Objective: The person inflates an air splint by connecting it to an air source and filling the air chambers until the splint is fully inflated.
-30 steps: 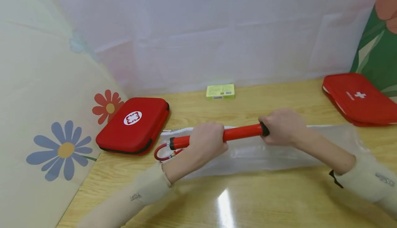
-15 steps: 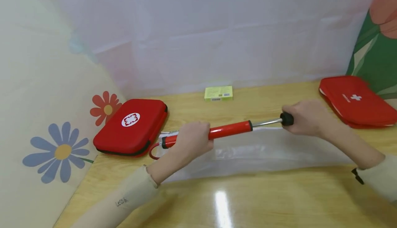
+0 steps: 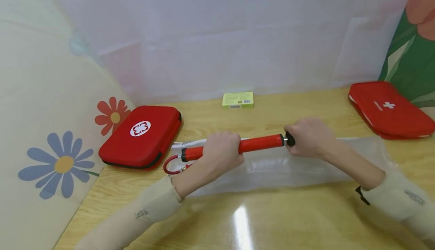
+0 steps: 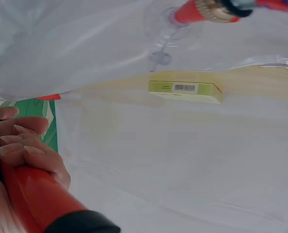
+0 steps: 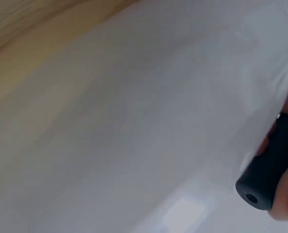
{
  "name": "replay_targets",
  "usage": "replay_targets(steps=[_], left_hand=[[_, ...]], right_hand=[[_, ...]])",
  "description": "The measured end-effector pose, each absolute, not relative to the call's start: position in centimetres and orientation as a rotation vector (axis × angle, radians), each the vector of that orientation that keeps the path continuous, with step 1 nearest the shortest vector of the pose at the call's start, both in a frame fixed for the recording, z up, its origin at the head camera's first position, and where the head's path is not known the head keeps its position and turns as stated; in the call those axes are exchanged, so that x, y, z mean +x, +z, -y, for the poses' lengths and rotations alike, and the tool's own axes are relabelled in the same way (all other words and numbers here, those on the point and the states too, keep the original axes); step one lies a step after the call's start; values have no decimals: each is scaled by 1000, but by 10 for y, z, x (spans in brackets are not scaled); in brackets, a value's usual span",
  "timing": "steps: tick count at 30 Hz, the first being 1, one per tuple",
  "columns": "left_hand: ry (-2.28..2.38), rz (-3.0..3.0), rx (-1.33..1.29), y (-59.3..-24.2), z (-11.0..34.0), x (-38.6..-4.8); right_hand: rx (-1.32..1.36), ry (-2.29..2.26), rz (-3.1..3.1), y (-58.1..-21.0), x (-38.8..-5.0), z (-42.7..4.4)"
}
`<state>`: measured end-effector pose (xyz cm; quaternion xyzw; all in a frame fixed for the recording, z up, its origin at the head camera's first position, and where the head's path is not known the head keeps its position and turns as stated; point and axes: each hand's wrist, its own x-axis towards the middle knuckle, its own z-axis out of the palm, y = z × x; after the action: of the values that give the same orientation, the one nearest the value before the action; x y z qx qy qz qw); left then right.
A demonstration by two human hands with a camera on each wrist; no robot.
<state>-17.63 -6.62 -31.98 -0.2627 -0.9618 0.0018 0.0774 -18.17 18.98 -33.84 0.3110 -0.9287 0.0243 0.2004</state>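
My left hand (image 3: pixel 221 152) grips the barrel of a red hand pump (image 3: pixel 261 143), held nearly level above the table. At the pump's right end, my right hand (image 3: pixel 310 136) holds the black handle (image 5: pixel 267 167); a short piece of metal rod shows between handle and barrel. From the left end curves a red hose (image 3: pixel 166 165). In the left wrist view its red tip (image 4: pixel 188 13) meets a clear valve on the transparent plastic inflatable (image 3: pixel 272 172), beside a small clear cap (image 4: pixel 161 58). The inflatable lies beneath both hands, with a zip along its far edge.
A red hard case (image 3: pixel 141 136) with a white emblem sits at the left. A small yellow-green box (image 3: pixel 238 100) lies near the back wall. On the right is a red pouch (image 3: pixel 391 108) with a white cross. The wooden table (image 3: pixel 278 219) extends toward the front.
The right hand pulled the pump handle out to the right, baring the metal rod, then pushed it back left, almost against the barrel. The left hand keeps its grip.
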Motion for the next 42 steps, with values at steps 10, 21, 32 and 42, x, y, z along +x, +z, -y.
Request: replay_targets(steps=[10,21,32,42], left_hand=[[83,2818,-893,-318,53,-172],[144,2787,-841,-319,79,-184],[110,2816,-810,-317,61,-176],[65,2822,-877,-306,56,-177]], right_hand=[[898,95,2564,-337,-174,-170],[810,88,2420,-335,-182,-235],[822,38,2599,-334,-174,-184],[882,105,2566,-327,-177,-171]])
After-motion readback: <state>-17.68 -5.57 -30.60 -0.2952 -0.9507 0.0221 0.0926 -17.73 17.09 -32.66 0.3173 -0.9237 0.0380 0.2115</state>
